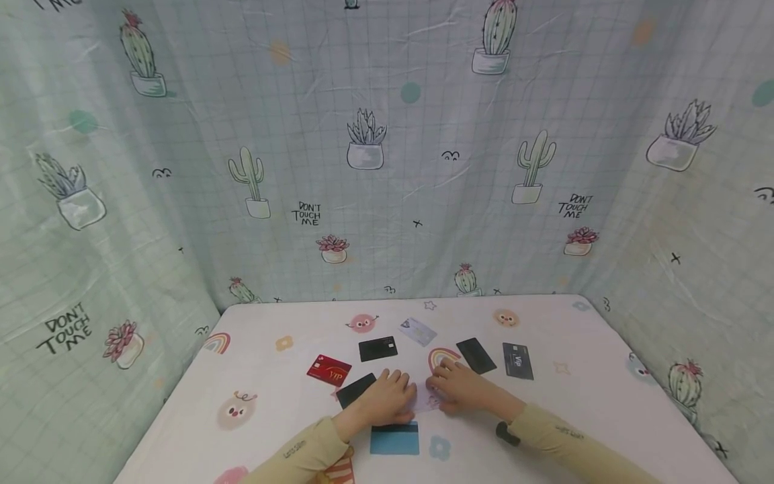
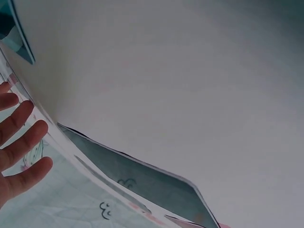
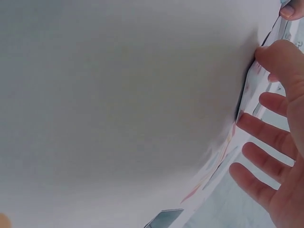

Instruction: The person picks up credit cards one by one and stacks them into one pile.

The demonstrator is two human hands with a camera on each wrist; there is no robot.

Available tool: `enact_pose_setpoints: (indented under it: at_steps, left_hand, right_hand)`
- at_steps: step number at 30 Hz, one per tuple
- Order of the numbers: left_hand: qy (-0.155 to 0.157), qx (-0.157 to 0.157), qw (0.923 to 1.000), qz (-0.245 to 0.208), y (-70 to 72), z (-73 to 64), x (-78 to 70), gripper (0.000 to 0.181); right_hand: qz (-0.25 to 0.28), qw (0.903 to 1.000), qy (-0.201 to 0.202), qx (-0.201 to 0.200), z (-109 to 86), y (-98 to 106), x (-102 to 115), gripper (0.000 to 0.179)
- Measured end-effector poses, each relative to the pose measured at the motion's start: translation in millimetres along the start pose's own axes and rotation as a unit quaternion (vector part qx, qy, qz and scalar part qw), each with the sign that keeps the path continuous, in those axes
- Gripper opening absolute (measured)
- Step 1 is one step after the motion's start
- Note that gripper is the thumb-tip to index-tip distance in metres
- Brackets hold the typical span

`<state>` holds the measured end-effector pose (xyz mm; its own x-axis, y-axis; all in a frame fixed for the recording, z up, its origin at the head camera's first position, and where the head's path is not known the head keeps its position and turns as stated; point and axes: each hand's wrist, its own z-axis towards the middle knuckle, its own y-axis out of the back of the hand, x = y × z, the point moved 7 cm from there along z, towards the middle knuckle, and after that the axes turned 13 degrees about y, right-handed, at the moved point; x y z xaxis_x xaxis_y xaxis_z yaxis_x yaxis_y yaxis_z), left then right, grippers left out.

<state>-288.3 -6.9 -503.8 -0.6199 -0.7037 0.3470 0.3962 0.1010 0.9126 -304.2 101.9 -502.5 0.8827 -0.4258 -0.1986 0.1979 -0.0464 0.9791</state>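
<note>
A pale purple card (image 1: 426,398) lies between the two hands at the middle of the table. My left hand (image 1: 387,398) holds its left end, fingers bent over it. At the other end my right hand (image 1: 462,388) pinches the card between thumb and index finger; the right wrist view shows these fingertips on the card's edges (image 3: 249,88), other fingers spread. Just below the left hand lies a light blue card with a dark stripe (image 1: 394,440). A black card (image 1: 357,390) is partly hidden behind the left hand.
Around the hands lie a red VIP card (image 1: 329,370), a black chip card (image 1: 377,349), a silver-white card (image 1: 418,331), another black card (image 1: 476,355) and a grey Vip card (image 1: 517,361). The white patterned table (image 1: 272,383) meets a cactus-print curtain (image 1: 411,255) behind and at both sides.
</note>
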Motion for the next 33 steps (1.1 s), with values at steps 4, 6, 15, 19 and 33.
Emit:
enact_pose_setpoints:
  at_steps: [4,6,15,19,33]
  left_hand:
    - [0.003,0.001,1.0,0.005,-2.2,0.7,0.2,0.046]
    - [0.005,0.002,1.0,0.007,-3.0,0.8,0.2,0.047]
    - [0.008,-0.002,0.9999,0.008,-3.8,1.5,-0.3,0.05]
    - [0.01,-0.001,0.9999,0.008,-4.9,1.3,-0.1,0.05]
    - [0.03,0.028,0.9992,0.003,-6.1,2.6,2.6,0.054]
  right_hand:
    - [0.003,0.9999,-0.006,0.013,0.5,-2.5,-1.3,0.044]
    - [0.008,0.9999,-0.008,0.012,0.3,-1.9,-1.1,0.044]
    - [0.013,0.9999,-0.01,0.0,-0.5,2.5,-0.3,0.043]
    - [0.019,0.9997,-0.01,-0.008,-0.8,3.0,0.0,0.043]
    - [0.017,0.9986,-0.006,-0.049,-3.2,3.0,-1.3,0.042]
